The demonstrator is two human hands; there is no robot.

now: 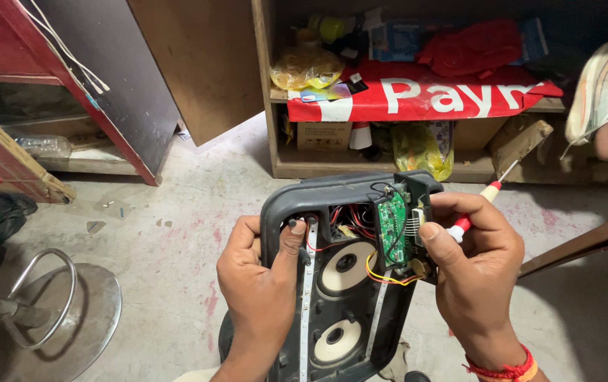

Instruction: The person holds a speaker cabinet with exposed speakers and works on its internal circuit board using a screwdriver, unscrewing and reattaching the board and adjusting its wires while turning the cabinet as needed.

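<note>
Two hands hold an opened black plastic speaker cabinet (pixel 332 212) at the lower centre of the frame.

The left hand (pixel 258 283) has its grip closed on the left edge of the cabinet, with the thumb pressed on the rim. The right hand (pixel 477 265) holds the right edge, thumb beside the green circuit board (pixel 391 226), and also keeps a screwdriver with red and cream handle (pixel 475 209) between its fingers. Red, yellow and black wires (pixel 371 272) cross in front of the two round speaker cones (pixel 343 265). Around them: a wooden shelf (pixel 460 168) with a red banner (pixel 424 95) at upper right, a metal stool (pixel 70 318) at lower left, and another person's shoe (pixel 594 88) at the right edge.
</note>
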